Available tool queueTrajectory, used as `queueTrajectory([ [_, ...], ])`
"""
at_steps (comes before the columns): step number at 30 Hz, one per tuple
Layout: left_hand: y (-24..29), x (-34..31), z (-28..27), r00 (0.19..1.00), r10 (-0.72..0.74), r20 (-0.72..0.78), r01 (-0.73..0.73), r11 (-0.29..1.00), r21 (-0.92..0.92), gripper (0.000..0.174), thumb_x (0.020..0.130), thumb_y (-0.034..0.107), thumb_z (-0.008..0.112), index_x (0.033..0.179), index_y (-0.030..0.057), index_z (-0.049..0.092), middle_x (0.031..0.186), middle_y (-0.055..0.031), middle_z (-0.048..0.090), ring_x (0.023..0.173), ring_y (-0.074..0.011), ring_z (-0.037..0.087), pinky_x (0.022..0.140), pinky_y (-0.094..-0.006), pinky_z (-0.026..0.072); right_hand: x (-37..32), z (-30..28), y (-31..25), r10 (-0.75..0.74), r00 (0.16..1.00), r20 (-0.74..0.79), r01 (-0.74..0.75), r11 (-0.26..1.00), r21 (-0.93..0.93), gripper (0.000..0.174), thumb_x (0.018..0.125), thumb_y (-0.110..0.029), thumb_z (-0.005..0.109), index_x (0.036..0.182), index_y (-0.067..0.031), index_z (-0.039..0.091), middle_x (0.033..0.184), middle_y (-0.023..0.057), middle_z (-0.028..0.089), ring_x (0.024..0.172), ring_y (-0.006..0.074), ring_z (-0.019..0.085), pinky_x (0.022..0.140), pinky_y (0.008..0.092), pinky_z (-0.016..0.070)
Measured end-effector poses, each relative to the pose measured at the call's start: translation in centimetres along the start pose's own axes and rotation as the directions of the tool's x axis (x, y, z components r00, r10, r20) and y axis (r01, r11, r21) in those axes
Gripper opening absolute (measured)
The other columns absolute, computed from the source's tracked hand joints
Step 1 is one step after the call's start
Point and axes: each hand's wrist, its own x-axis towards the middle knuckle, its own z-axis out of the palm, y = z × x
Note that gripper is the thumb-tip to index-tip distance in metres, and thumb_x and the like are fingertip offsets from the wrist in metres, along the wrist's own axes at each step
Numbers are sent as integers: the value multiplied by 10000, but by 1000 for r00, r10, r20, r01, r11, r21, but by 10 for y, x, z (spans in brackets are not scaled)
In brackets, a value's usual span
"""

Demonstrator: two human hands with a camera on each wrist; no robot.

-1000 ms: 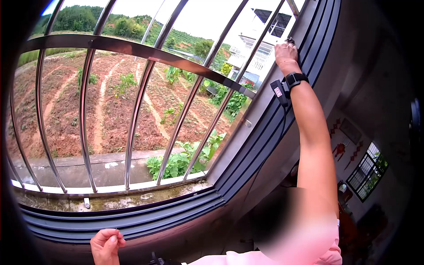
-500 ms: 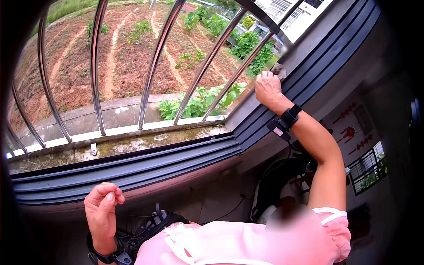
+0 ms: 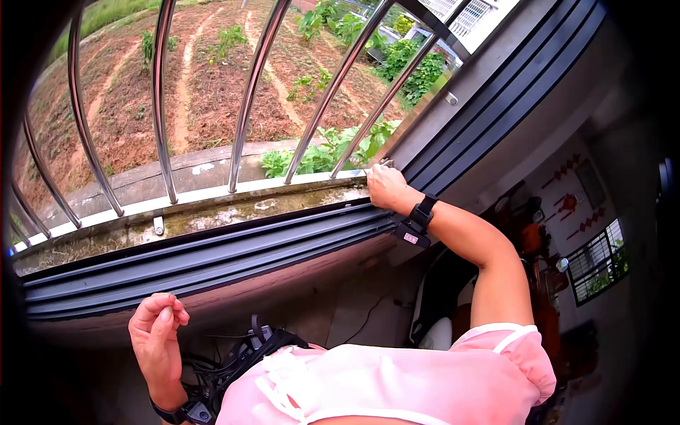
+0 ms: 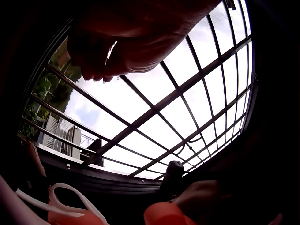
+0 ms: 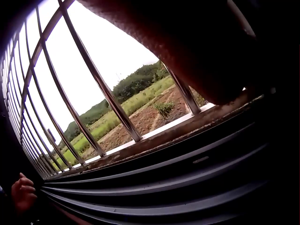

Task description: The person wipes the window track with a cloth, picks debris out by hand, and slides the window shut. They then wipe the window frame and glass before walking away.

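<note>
My right hand (image 3: pixel 391 188) is at the lower right inside corner of the window frame, knuckles up, fingers bent round a small crumpled greyish cloth (image 3: pixel 387 163). Most of the cloth is hidden behind the hand. Below the hand runs the dark grooved window track (image 3: pixel 212 251). My left hand (image 3: pixel 157 327) is raised in front of the track at the lower left, fingers loosely curled and thumb near the fingertips. Nothing shows in its grasp. In the left wrist view the same hand (image 4: pixel 136 42) is dark against the barred window.
Shiny metal bars (image 3: pixel 159 106) stand outside the track, above a stained sill (image 3: pixel 205 212). The dark side track (image 3: pixel 496 92) rises at the right. Black cables and a bag-like bundle (image 3: pixel 241 354) are at the waist. A planted field lies beyond the bars.
My right hand has moved down the side of the frame to the bottom corner, carrying the cloth. The left hand stays raised in much the same pose. The head view has tilted down.
</note>
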Motion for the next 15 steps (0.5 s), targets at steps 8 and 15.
queueTrajectory([
  [8, -6, -6, 5, 999, -3, 42, 3, 1000, -14, 136, 853, 45, 543, 962, -12, 602, 878, -79, 586, 744, -132, 548, 682, -236, 448, -64, -70, 47, -135, 894, -427, 129, 991, -41, 52, 748, -77, 545, 793, -55, 560, 826, 77, 534, 828, 236, 571, 687, 341, 492],
  [15, -3, -11, 9, 995, 11, 95, -13, 1000, 20, 140, 857, 49, 538, 965, -14, 602, 877, -75, 584, 745, -129, 544, 691, -236, 446, -94, -131, 147, 43, 820, -570, -320, 861, -395, 68, 754, -109, 545, 814, -105, 576, 851, 36, 547, 860, 192, 547, 707, 302, 455],
])
